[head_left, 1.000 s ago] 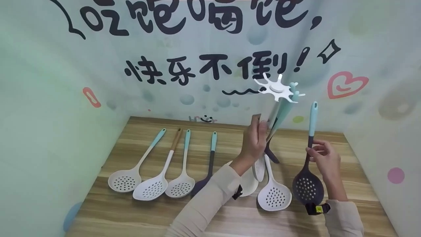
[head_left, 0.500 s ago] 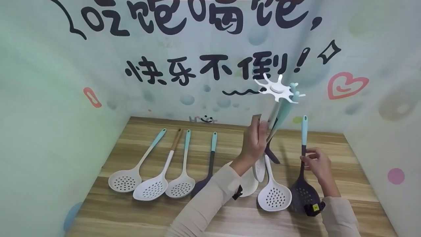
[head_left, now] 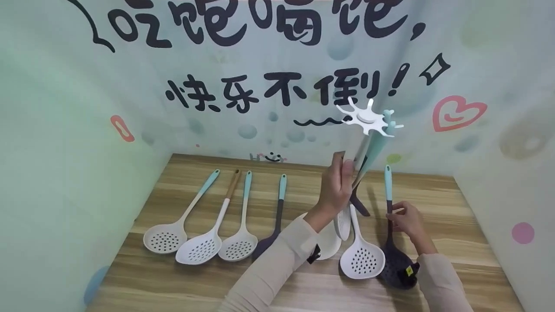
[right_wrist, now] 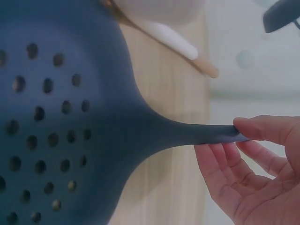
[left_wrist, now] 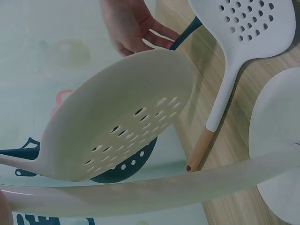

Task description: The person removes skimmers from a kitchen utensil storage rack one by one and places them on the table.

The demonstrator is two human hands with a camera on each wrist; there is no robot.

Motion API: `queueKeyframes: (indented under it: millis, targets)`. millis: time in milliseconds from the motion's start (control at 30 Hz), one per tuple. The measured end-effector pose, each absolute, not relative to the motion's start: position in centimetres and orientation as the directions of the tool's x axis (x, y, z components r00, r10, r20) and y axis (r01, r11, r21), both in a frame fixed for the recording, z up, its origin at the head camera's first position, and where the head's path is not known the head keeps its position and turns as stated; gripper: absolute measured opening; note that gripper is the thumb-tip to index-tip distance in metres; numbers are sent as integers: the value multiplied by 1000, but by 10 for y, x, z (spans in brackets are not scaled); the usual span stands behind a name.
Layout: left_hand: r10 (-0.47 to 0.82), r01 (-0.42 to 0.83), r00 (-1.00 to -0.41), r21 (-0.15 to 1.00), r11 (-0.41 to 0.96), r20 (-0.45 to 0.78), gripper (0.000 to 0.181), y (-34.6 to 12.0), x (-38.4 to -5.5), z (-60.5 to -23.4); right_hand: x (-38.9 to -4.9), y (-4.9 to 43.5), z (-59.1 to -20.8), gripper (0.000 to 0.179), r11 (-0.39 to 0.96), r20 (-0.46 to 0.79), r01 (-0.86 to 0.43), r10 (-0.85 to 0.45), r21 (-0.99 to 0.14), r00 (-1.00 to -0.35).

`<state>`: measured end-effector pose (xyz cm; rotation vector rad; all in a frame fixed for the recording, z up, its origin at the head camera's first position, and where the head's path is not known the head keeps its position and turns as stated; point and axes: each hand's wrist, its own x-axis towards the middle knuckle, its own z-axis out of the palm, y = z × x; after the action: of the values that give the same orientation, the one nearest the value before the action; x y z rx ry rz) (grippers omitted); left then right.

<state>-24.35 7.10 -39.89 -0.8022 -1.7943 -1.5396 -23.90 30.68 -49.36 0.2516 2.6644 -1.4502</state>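
My right hand (head_left: pixel 409 221) pinches the dark neck of a skimmer (head_left: pixel 389 227) with a light blue handle, between thumb and fingers. Its dark perforated bowl (right_wrist: pixel 51 122) fills much of the right wrist view, and in the head view sits low over the table. My left hand (head_left: pixel 336 186) grips the pole of a white utensil stand (head_left: pixel 366 115) with a spoked top. The stand's round base (head_left: pixel 328 242) is partly behind my left forearm. Utensils with light blue handles (head_left: pixel 376 147) hang from the stand, among them a pale slotted ladle (left_wrist: pixel 117 117). A white skimmer (head_left: pixel 362 260) lies between both hands.
On the wooden table (head_left: pixel 173 286) left of my forearm lie a beige skimmer (head_left: pixel 164 238), a white slotted turner (head_left: pixel 199 249), another pale skimmer (head_left: pixel 238 247) and a dark utensil (head_left: pixel 277 221) partly hidden by my sleeve. A printed backdrop (head_left: pixel 243 143) closes off the back and sides.
My right hand has moved left and down with the dark skimmer, bringing it close beside the white one. My left hand and the stand have stayed in place.
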Motion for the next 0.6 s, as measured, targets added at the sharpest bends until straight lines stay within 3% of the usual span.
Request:
queueKeyframes:
  millis: [600]
  targets:
    - [52,786,-614,603,137,788,48,70,-243,-397,-251,296,-505,31,777,-153,130,45,-616,-987]
